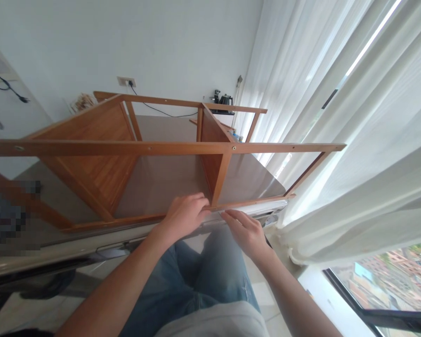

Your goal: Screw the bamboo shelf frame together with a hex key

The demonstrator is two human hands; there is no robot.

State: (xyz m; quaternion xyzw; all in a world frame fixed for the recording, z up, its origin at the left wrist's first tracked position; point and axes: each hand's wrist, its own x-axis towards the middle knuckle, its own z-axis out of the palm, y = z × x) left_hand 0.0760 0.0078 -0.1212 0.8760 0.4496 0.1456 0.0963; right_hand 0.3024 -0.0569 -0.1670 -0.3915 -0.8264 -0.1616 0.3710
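Beside white curtains (pixel 337 117), a wooden shelf frame (pixel 126 147) is lying tipped on a grey tabletop (pixel 161 187); the left hand (pixel 184 217) is curling round its lower rail (pixel 256 201), apparently bracing it; the right hand (pixel 243 234) is pressing half-open against it.

In front of me lies a honey-brown bamboo shelf frame (pixel 126 148), its long rails joined at right angles, resting on a grey tabletop (pixel 245 180). Two slatted panels (pixel 91 140) stand angled within it, well apart. The upper long rail (pixel 284 148) crosses the frame, with a small metal fitting (pixel 234 147) at one joint. The nearest rail (pixel 249 202) runs along the tabletop's edge.
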